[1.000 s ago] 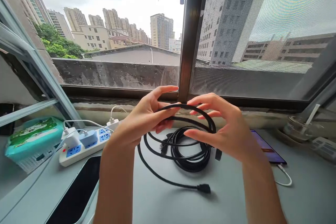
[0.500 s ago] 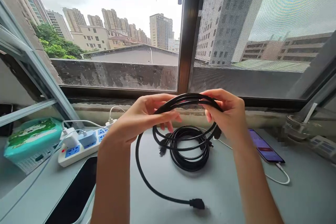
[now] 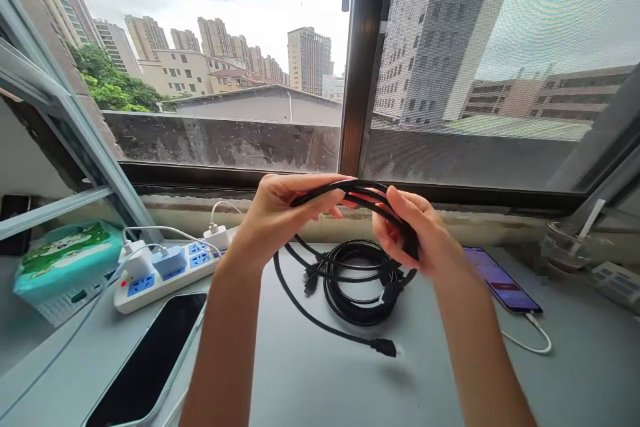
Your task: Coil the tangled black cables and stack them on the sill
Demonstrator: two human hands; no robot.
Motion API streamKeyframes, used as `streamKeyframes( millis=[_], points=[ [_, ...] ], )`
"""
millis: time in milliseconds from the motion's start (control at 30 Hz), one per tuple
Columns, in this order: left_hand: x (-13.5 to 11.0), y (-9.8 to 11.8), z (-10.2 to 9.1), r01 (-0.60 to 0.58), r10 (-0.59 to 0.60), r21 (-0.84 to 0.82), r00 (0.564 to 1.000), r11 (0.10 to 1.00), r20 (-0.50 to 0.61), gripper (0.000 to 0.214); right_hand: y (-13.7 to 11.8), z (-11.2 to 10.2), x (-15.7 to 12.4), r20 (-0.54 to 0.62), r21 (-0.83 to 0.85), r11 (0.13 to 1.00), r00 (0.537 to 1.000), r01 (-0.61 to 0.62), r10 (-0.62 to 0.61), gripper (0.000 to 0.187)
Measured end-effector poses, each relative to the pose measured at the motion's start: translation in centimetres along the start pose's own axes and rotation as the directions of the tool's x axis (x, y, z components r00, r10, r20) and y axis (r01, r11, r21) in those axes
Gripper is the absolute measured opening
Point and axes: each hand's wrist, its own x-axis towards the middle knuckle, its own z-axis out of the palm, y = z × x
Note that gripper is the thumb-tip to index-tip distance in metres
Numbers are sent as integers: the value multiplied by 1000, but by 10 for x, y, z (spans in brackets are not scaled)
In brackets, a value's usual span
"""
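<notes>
A looped black cable (image 3: 367,188) with moulded plugs is held up between both my hands above the desk. My left hand (image 3: 287,207) pinches the upper left of the loops between thumb and fingers. On the right, my right hand (image 3: 415,230) is closed round the loops, its thumb on top. One end of this cable hangs down to the front, its black plug (image 3: 385,347) just over the desk. Behind and below the held loops, a second coiled black cable (image 3: 345,307) lies on the desk, partly covered by them.
At left are a white power strip (image 3: 165,280) with chargers, a dark-screened phone (image 3: 150,360) and a teal tissue pack (image 3: 70,260) in a basket. To the right lie a charging phone (image 3: 503,280) and a clear cup (image 3: 565,247). The window frame (image 3: 355,113) rises behind the desk.
My right hand has slid down the right side of the loops and closed round them. The held loops have narrowed, and the hanging plug has moved up, away from me.
</notes>
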Motion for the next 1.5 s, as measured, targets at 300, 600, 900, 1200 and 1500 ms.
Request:
streamKeyframes(
  millis=[300,600,900,1200,1500],
  points=[
    [-1,2,-4,-130,129,-29,991,991,-24,14,-1,-4,3,-87,2,999,995,-47,47,38],
    [-9,-4,-27,-273,273,11,957,962,-99,12,25,-41,25,-476,111,990,871,-83,126,34],
    [1,-17,-50,-255,234,29,829,967,-508,9,33,-66,32,-532,418,909,812,4,241,22],
    [-3,-21,-73,-255,166,-4,639,967,-751,23,16,-79,17,-629,158,982,777,105,18,33],
    [1,-22,-66,-211,185,68,604,975,-775,35,-3,-88,-7,-694,-345,938,681,-28,-234,45]
  ],
)
